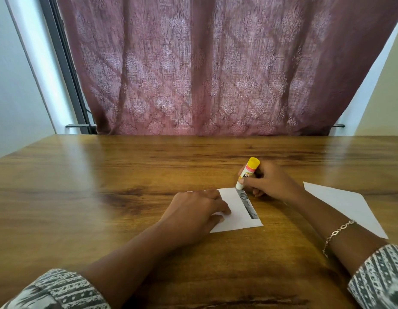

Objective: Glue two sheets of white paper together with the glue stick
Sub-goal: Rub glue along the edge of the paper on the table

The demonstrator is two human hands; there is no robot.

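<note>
A small white sheet of paper (236,210) lies on the wooden table (104,175), with a grey printed strip along its right edge. My left hand (193,210) rests flat on the sheet's left part, pressing it down. My right hand (269,181) holds a glue stick (247,173) with a yellow end upward. Its white tip touches the sheet's far right corner, at the top of the grey strip. A second white sheet (349,206) lies to the right, partly under my right forearm.
A maroon patterned curtain (216,63) hangs behind the table's far edge. A bracelet (336,235) circles my right wrist. Patterned grey-and-white sleeves cover both forearms near the bottom corners.
</note>
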